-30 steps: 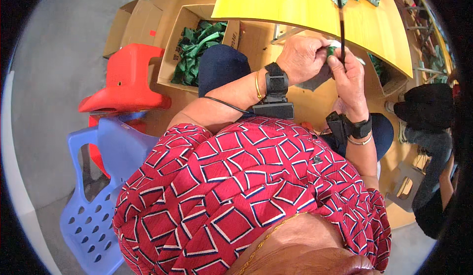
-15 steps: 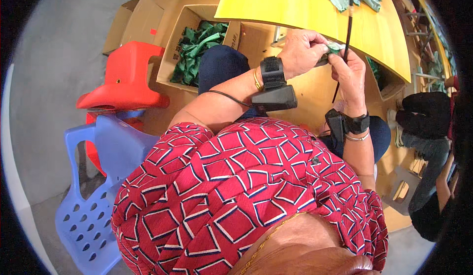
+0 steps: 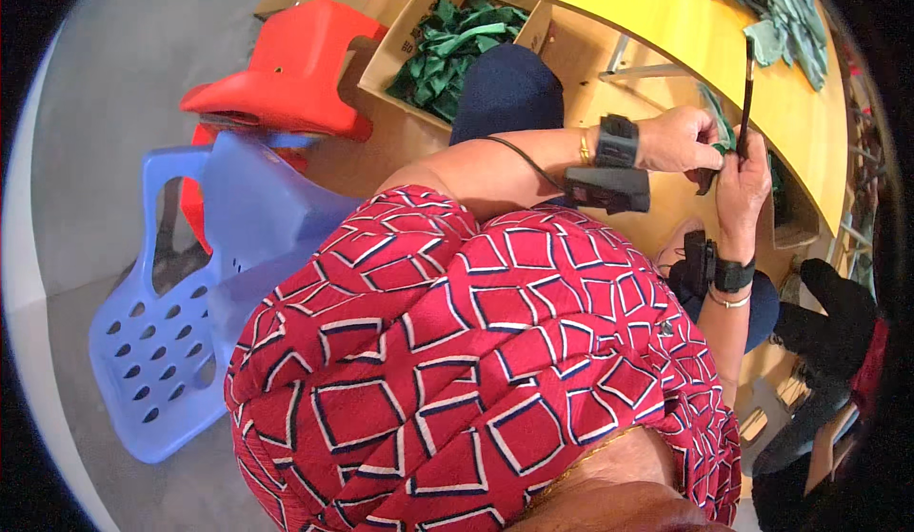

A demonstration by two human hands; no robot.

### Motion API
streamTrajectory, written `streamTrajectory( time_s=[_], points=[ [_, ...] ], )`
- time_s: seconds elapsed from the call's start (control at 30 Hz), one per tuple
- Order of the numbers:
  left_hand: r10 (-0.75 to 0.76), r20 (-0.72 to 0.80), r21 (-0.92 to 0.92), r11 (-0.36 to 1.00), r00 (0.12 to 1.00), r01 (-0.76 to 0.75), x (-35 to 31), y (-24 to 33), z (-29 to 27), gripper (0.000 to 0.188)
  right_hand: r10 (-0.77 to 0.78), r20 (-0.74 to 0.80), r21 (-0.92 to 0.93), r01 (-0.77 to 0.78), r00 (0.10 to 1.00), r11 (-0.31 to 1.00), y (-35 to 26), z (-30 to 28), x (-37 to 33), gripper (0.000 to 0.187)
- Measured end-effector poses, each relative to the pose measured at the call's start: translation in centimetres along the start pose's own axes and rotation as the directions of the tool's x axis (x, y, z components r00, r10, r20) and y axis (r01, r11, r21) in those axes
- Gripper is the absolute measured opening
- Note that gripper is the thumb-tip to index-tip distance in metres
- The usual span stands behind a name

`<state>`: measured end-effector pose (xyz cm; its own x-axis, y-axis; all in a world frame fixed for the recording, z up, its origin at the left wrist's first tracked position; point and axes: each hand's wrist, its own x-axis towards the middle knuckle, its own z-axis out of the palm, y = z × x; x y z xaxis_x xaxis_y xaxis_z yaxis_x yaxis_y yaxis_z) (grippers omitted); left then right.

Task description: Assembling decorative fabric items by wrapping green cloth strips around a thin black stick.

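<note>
Above my lap, beside the edge of the yellow table [image 3: 647,18], my two hands meet over a small green cloth piece [image 3: 716,113]. My left hand [image 3: 678,140] pinches it, fingertips closed together. My right hand [image 3: 743,189] is closed round a thin black rod [image 3: 748,80] that stands up past the fingers. The right fingertips touch the cloth's lower end too. A short dark part shows just below the left fingertips; I cannot tell whether it belongs to the rod. Part of the cloth is hidden by my fingers.
Flat green cloth pieces [image 3: 790,22] lie on the table. A cardboard box [image 3: 386,65] holds crumpled green cloth [image 3: 452,56]; another box [image 3: 795,227] stands under the table. A red chair [image 3: 286,65] and blue chair [image 3: 162,341] are at left. Another person's dark-clothed legs [image 3: 828,332] are at right.
The view has turned, so table, boxes and chairs appear shifted. My hands stay together, and more of the cloth now stretches up from my fingers. The rod's lower length no longer shows.
</note>
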<state>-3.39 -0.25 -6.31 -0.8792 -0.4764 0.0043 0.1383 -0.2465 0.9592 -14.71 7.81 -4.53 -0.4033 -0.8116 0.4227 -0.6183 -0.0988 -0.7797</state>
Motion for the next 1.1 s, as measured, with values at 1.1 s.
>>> streamTrajectory(
  time_s=[1.1],
  points=[
    [-0.156,0.024,-0.148,0.976,0.987,0.158,0.5,-0.6,-0.5,0.016,0.226,0.736,0.516,-0.745,0.638,0.423,4.6,-3.4,0.6,0.008]
  ],
)
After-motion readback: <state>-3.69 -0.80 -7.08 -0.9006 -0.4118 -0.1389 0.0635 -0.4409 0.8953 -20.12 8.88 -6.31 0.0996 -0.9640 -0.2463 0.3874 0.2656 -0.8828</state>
